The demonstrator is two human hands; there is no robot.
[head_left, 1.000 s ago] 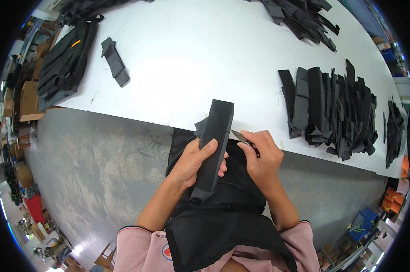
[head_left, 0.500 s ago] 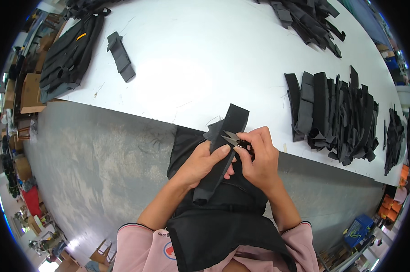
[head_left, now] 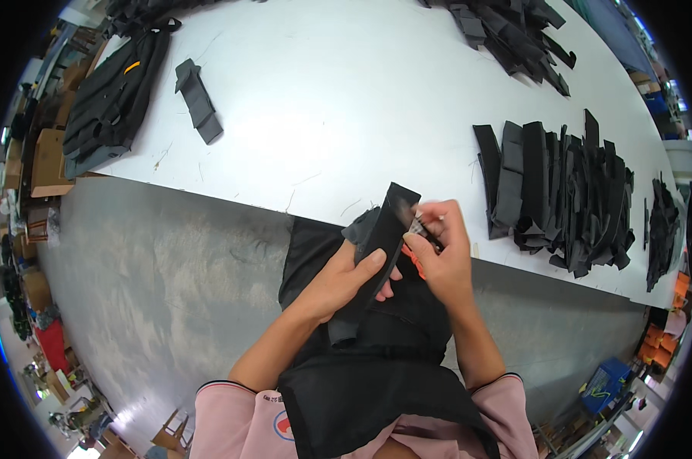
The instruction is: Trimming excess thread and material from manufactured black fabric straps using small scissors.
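My left hand [head_left: 337, 281] is closed around a black fabric strip [head_left: 386, 239], thumb pressed on its top face. The strip slants over my lap at the table's edge, its far end reaching the white tabletop. A second dark grey fabric piece [head_left: 359, 228] shows beneath it, next to the same hand. In my right hand [head_left: 451, 258] is a pair of thread snips [head_left: 418, 228], gripped between thumb and fingers beside the strip's right edge. Their blades are smeared by motion. Something orange [head_left: 414, 262] sticks out under that hand. Whether the blades touch the strip I cannot tell.
On the white table [head_left: 300, 115] a pile of black strips [head_left: 556, 191] lies to the right, with a smaller bundle [head_left: 662, 233] beyond. Another heap [head_left: 514, 38] is at the far right. A single folded strip [head_left: 198, 102] and a black backpack [head_left: 116, 103] lie left.
The snips have turned away from the middle of the strip toward its right edge, and their blades are now blurred. Something orange has come into sight below my right hand.
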